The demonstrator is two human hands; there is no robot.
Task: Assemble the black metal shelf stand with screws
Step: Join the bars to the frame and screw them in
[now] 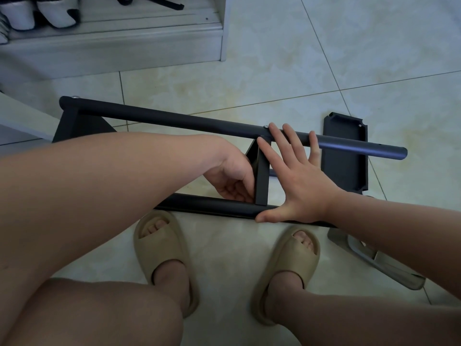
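Observation:
The black metal shelf stand lies on its side on the tiled floor. Its far tube (174,119) runs from upper left to right, and a near tube (212,204) lies close to my feet. A black shelf panel (262,176) stands on edge between the two tubes, with a silver screw head (265,126) on the far tube above it. My left hand (232,176) curls its fingers around that panel from the left. My right hand (296,176) is spread flat, fingertips on the far tube, thumb on the near tube. Another fitted panel (74,123) sits at the left end.
A loose black shelf panel (345,156) lies flat on the floor at right. A grey metal tool or part (379,260) lies under my right forearm. A white shoe cabinet (112,41) stands at the top left. My feet in beige slippers (164,255) rest just before the stand.

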